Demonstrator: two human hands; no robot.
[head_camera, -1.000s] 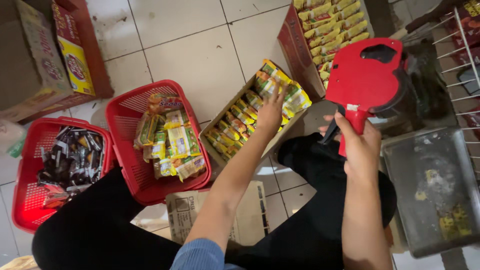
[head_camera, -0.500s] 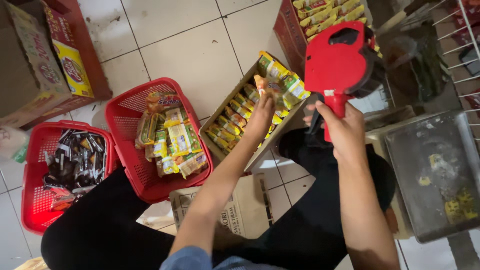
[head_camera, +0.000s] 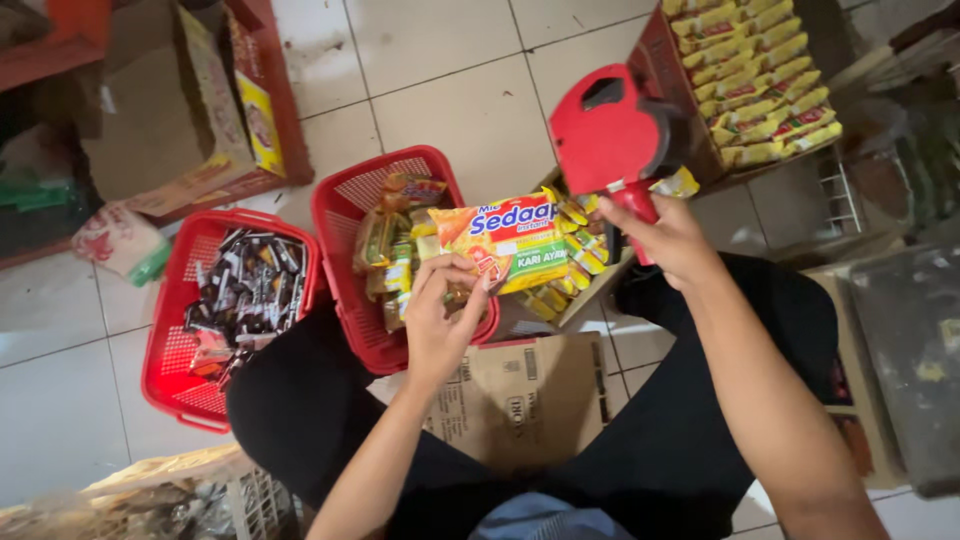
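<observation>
Packet (head_camera: 512, 243), flat, yellow-orange-green, face up

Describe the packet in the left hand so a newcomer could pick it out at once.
Start at the two red baskets on the tiled floor. Above the nearer one's right edge, the left hand holds a flat noodle packet. Unlike the small packs beneath, it is large, yellow-orange with a green strip.
</observation>
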